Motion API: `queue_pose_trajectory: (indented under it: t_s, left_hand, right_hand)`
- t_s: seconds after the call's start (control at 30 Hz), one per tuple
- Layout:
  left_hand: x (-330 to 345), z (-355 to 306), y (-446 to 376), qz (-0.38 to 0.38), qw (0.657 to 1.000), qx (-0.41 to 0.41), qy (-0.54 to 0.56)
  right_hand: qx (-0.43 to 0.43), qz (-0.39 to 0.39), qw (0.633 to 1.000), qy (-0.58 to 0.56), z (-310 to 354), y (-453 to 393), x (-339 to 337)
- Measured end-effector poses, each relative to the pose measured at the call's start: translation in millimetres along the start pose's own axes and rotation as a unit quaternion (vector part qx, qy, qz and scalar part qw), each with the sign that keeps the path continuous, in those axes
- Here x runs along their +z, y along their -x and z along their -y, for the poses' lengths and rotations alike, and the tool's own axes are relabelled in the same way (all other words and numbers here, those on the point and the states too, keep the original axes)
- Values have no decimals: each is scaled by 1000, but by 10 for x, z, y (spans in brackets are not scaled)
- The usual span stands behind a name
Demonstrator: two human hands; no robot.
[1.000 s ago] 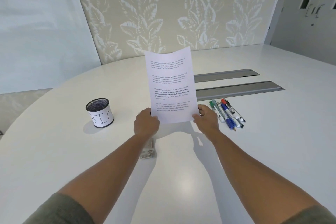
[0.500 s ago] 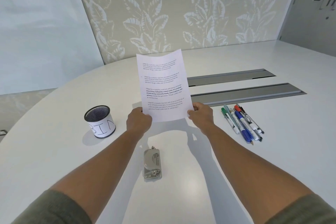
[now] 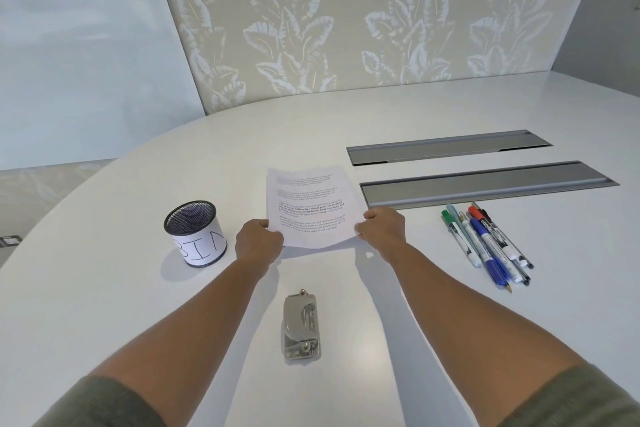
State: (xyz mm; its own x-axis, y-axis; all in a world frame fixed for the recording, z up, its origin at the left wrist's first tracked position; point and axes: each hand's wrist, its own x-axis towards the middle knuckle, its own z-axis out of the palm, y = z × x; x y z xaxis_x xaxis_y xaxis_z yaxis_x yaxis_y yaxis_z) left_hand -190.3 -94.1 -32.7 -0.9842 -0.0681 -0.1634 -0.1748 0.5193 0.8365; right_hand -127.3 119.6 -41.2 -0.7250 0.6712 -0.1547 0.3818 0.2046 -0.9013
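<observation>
A printed sheet of paper [image 3: 310, 204] lies tilted back, low over the white table [image 3: 104, 288], its far end close to the surface. My left hand [image 3: 258, 241] pinches its near left corner. My right hand [image 3: 382, 229] pinches its near right corner. A small metal hole punch [image 3: 301, 326] lies on the table between my forearms, nearer to me than the sheet.
A black mesh cup labelled BIN [image 3: 195, 234] stands left of my left hand. Several markers and pens [image 3: 486, 241] lie in a row to the right. Two grey metal cable flaps [image 3: 485, 184] are set into the table behind the pens.
Both hands have lowered the sheet from upright in front of me to nearly flat over the table. The view has shifted left and down, so the hole punch is now in full view.
</observation>
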Motion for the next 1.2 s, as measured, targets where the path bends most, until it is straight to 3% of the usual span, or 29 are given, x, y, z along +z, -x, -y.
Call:
queue_pose_trajectory:
  t_s: [0.23,0.67,0.9,1.03,1.2]
  left_hand:
    - [-21,131,-13,-11,999,-10,36]
    - [-82,274,204,14,994,-17,-106]
    - [-196,328,441,95,992,-31,-78]
    - [-290,421,539,137,988,-74,-15]
    - [-363,529,709,143,985,-90,35]
  right_hand:
    - [7,-13,999,43,-92,24,24]
    - [-4,-34,996,83,-281,190,-132]
    - [-41,-14,993,110,-329,526,-133]
    - [-111,-4,984,140,-452,806,-84]
    - [-165,7,969,184,-595,1124,12]
